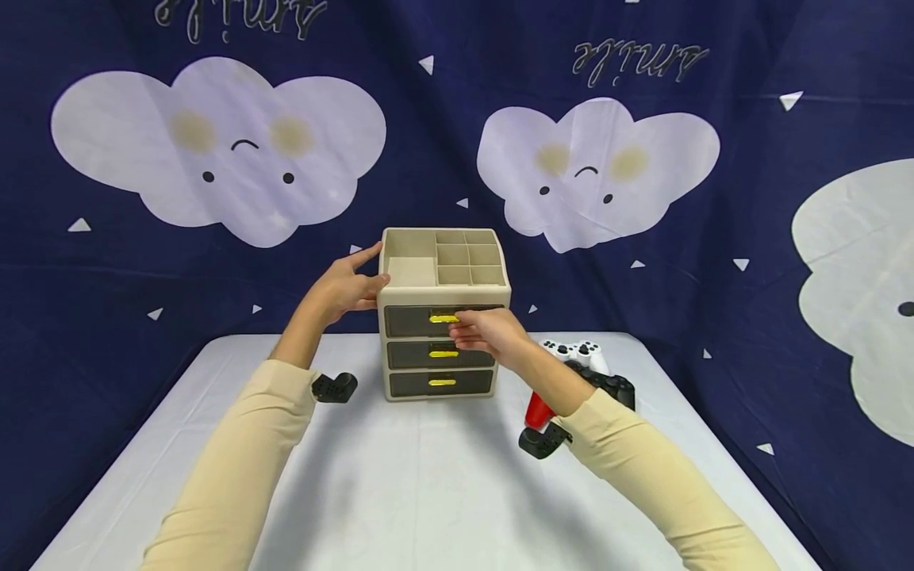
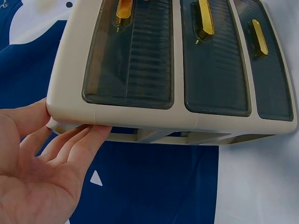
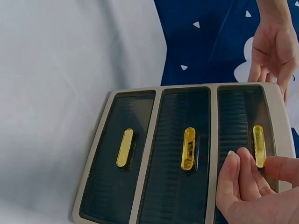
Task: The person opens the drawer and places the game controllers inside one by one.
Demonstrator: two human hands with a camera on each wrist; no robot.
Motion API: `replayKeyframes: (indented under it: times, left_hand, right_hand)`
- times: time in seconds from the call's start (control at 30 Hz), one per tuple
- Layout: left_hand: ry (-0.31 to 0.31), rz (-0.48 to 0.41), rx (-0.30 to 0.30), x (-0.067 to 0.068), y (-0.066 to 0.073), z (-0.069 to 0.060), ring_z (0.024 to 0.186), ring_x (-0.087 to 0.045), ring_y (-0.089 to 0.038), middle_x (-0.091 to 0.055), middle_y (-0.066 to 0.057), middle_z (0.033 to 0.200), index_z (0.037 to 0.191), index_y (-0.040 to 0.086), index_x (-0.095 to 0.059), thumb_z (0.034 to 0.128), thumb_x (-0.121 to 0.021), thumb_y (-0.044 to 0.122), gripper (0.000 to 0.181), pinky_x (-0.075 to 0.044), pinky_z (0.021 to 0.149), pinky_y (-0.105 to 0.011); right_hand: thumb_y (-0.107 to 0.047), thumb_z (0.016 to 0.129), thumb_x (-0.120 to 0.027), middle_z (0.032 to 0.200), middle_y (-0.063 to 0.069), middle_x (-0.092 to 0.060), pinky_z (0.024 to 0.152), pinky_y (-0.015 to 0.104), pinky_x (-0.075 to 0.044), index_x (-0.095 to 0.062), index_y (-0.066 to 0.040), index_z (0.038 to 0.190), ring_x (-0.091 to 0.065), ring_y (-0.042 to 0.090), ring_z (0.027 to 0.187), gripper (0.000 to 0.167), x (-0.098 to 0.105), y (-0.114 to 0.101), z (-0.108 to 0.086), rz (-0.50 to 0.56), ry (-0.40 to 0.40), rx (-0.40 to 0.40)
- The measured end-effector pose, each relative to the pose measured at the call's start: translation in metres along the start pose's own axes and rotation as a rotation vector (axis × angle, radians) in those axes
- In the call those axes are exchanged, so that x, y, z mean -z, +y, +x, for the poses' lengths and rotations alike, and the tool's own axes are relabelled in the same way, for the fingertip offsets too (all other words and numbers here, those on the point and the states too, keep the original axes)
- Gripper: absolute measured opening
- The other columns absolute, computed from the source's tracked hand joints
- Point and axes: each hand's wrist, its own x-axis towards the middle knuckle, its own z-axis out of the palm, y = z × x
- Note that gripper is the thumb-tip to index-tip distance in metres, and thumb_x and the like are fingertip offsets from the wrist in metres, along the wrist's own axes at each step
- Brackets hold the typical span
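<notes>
Top handle (image 1: 440,319) partly covered by the right hand (image 1: 493,333), red object (image 1: 538,411) mostly hidden by the forearm (image 1: 555,382), rightmost cloud (image 1: 867,293) cut off by the edge

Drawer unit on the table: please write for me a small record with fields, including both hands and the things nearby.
Unit: beige drawer unit, upright on white table
Drawers: three, dark-fronted, all look closed
Handles: yellow, one per drawer
Top: open compartments
Left hand: touches unit's upper left side
Right hand: at top drawer's handle; grip unclear
Nearby, right: white controller, black controller, red item partly hidden
</notes>
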Motion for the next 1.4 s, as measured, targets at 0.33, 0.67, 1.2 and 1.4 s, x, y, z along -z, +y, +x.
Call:
replayKeyframes:
  times: [0.33, 0.67, 1.2, 1.4]
  left_hand:
    - [0.004, 0.001, -0.007, 0.001, 0.0, 0.0, 0.128, -0.06, -0.034, -0.038, -0.02, 0.159, 0.163, 0.035, -0.016, 0.1049, -0.057, 0.014, 0.074, -0.053, 0.105, -0.043]
    - [0.002, 0.014, -0.012, 0.003, 0.0, -0.001, 0.13, -0.059, -0.035, -0.038, -0.021, 0.159, 0.164, 0.033, -0.015, 0.1048, -0.058, 0.015, 0.075, -0.053, 0.105, -0.043]
    - [-0.022, -0.041, 0.007, 0.004, -0.003, -0.003, 0.132, -0.058, -0.035, -0.03, -0.017, 0.164, 0.164, 0.036, -0.014, 0.1049, -0.057, 0.013, 0.076, -0.051, 0.108, -0.043]
    - [-0.03, -0.054, -0.006, 0.003, -0.003, -0.002, 0.131, -0.058, -0.035, -0.032, -0.018, 0.162, 0.163, 0.036, -0.014, 0.1049, -0.057, 0.013, 0.076, -0.051, 0.108, -0.043]
  right_hand:
    - [-0.011, 0.098, -0.063, 0.09, 0.008, -0.076, 0.081, 0.029, -0.063, -0.066, 0.01, 0.119, -0.073, 0.016, 0.081, 0.03, 0.006, 0.0, -0.006, -0.006, -0.035, -0.015]
    - [-0.012, 0.099, -0.062, 0.118, 0.024, -0.072, 0.085, 0.03, -0.062, -0.067, 0.01, 0.122, -0.073, 0.025, 0.096, 0.032, 0.008, 0.002, -0.019, -0.083, -0.103, -0.011]
    - [-0.012, 0.098, -0.063, 0.108, 0.022, -0.075, 0.083, 0.031, -0.062, -0.067, 0.013, 0.12, -0.073, 0.016, 0.082, 0.033, 0.005, 0.012, -0.052, -0.096, -0.134, 0.041]
    - [-0.013, 0.097, -0.064, 0.098, 0.013, -0.077, 0.081, 0.029, -0.062, -0.069, 0.014, 0.116, -0.073, 0.014, 0.079, 0.033, 0.005, 0.013, -0.061, -0.108, -0.127, 0.039]
